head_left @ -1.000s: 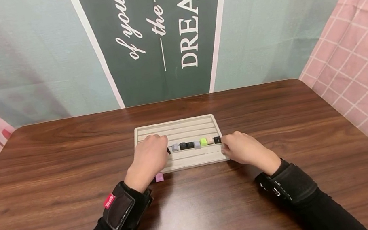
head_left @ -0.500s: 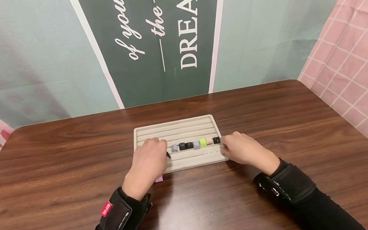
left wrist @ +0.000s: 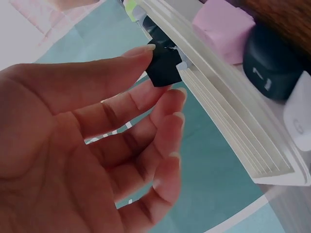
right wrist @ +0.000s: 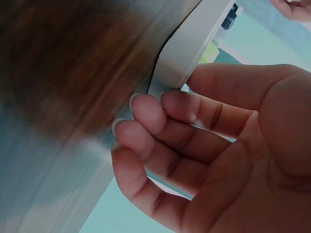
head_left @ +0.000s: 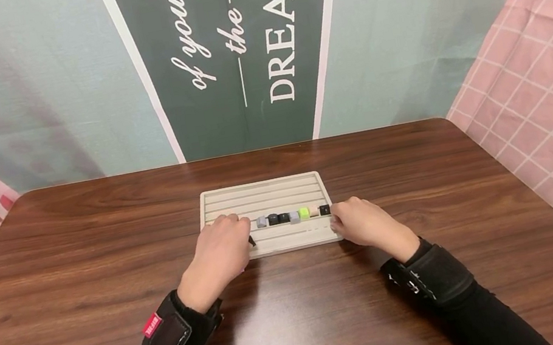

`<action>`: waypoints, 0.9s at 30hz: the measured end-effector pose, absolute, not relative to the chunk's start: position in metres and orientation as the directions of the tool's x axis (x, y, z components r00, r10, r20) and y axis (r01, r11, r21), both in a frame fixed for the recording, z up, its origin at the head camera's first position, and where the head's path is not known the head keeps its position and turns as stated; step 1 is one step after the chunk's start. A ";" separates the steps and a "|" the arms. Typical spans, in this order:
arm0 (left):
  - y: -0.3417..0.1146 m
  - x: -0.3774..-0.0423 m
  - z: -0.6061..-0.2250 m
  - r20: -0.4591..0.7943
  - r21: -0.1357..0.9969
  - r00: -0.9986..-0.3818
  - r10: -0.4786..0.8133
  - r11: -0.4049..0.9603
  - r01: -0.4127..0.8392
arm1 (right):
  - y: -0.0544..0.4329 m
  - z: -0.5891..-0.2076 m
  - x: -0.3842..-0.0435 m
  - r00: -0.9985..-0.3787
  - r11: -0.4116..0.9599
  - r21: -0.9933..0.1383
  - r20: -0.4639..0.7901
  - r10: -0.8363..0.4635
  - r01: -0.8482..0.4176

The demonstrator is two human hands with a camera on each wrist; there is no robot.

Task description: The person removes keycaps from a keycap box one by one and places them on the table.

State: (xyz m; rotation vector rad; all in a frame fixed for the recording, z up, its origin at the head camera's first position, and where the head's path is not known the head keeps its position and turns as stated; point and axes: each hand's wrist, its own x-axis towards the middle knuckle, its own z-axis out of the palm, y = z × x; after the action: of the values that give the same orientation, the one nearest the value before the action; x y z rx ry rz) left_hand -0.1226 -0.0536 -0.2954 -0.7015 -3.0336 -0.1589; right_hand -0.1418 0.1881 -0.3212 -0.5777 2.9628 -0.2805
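My left hand point(head_left: 220, 247) pinches a black keycap point(left wrist: 165, 65) between thumb and forefinger, above the front-left part of a cream ridged tray point(head_left: 265, 188). A row of keycaps stands along one groove: a grey keycap point(head_left: 261, 222), two black ones, another grey keycap point(head_left: 294, 217), a lime green keycap point(head_left: 304, 212), a beige one and a black keycap point(head_left: 324, 209) at the right end. At the tray's right front corner, my right hand point(head_left: 363, 220) grips the edge with thumb and forefinger, its other fingers curled.
Beside the tray's front edge, the left wrist view has a pink keycap point(left wrist: 223, 29), a dark keycap point(left wrist: 269, 60) with a white mark and a white keycap point(left wrist: 300, 114). My left hand mostly hides these from the head view. Brown wood tabletop point(head_left: 303, 322) surrounds the tray.
My left hand has drawn back toward me and slightly left with the black keycap, moving from the row to the tray's front, now covering the pink keycap. The right hand stays at the corner.
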 end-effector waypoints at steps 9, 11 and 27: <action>-0.058 -0.114 -0.294 0.034 0.065 -0.886 0.463 0.883 0.464 | 0.188 -0.321 -0.142 -0.923 0.913 -0.202 -0.083 -0.375 -0.353; -0.058 -0.112 -0.294 0.029 0.067 -0.883 0.468 0.881 0.469 | 0.188 -0.321 -0.142 -0.923 0.913 -0.201 -0.082 -0.376 -0.354; -0.058 -0.104 -0.295 -0.018 0.114 -0.852 0.523 0.848 0.518 | 0.187 -0.318 -0.142 -0.923 0.916 -0.206 -0.103 -0.370 -0.344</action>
State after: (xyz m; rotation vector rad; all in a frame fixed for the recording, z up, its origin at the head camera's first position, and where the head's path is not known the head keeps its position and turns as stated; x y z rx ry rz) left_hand -0.1044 -0.0579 -0.2953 -0.8647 -3.0658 -0.1670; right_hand -0.1422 0.1872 -0.3183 -0.5507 2.9377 -0.2777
